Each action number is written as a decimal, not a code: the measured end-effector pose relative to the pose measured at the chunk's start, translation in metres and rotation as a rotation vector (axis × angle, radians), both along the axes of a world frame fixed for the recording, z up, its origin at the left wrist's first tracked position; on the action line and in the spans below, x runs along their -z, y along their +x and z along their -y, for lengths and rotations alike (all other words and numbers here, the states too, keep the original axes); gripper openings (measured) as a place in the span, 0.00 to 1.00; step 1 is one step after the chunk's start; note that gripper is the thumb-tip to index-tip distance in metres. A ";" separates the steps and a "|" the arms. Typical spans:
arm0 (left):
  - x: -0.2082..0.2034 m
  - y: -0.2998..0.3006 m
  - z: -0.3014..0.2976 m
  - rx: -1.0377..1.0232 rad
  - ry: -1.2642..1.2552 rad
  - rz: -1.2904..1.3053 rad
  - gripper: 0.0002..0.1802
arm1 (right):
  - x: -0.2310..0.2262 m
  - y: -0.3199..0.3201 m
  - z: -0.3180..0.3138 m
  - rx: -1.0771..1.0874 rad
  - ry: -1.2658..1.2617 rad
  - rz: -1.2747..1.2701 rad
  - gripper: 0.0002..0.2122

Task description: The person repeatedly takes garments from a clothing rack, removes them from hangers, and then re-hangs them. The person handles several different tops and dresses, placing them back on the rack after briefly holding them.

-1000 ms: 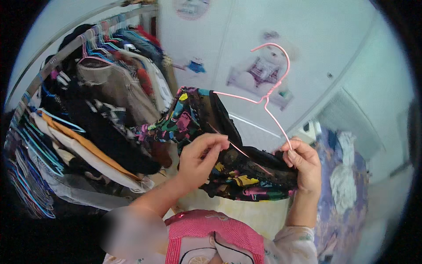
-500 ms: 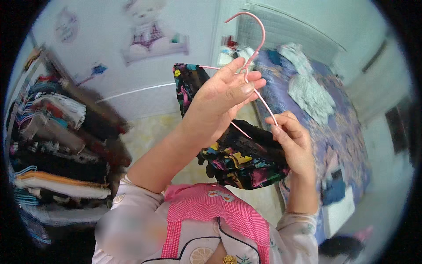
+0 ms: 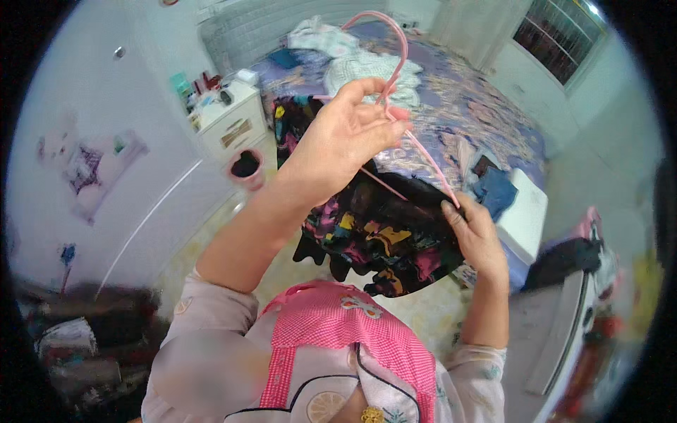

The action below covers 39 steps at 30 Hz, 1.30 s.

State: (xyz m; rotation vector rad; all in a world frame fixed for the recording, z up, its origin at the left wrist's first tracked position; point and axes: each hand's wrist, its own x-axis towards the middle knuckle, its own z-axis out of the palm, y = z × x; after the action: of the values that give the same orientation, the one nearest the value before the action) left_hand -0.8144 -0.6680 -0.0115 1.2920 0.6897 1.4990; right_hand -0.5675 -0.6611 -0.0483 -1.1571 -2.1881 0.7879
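A pink wire hanger [image 3: 432,161] is held up before me, its hook pointing up. My left hand [image 3: 345,137] is closed round its neck, just under the hook. From the hanger hangs a black garment [image 3: 381,243] with yellow, pink and teal patches and a wavy lower edge. My right hand [image 3: 478,233] pinches the hanger's right end together with the garment's edge there. The garment's other upper corner sits at the hanger's left end, partly hidden behind my left hand and forearm.
Beyond my hands stands a bed [image 3: 486,116] with light clothes [image 3: 367,74] on it. A white box [image 3: 525,215] and folded denim [image 3: 495,192] lie on its near side. Left of it are a white nightstand [image 3: 229,123] and a pink bin [image 3: 247,170]. Dark clothes [image 3: 92,352] fill the lower left.
My view has swung right, bringing the nightstand and window in. My right hand has gone from the hanger's sloping arm to its end, and the garment hangs more spread along the hanger.
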 end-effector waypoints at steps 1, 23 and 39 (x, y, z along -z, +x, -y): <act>-0.002 -0.008 -0.003 0.010 -0.006 -0.056 0.21 | -0.004 -0.004 0.003 -0.009 -0.029 0.020 0.12; 0.085 0.001 -0.198 -0.482 0.430 -0.600 0.05 | 0.127 -0.010 -0.143 -0.064 -0.473 -0.599 0.34; 0.136 0.064 -0.328 -0.497 0.292 -0.602 0.06 | 0.169 0.047 -0.281 0.052 -0.141 -0.593 0.30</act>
State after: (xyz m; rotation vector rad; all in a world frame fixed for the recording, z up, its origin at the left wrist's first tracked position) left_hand -0.7507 -0.3396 -0.1471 1.9311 1.2878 1.6438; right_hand -0.5206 -0.3800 -0.2178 -0.8907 -1.6268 1.1103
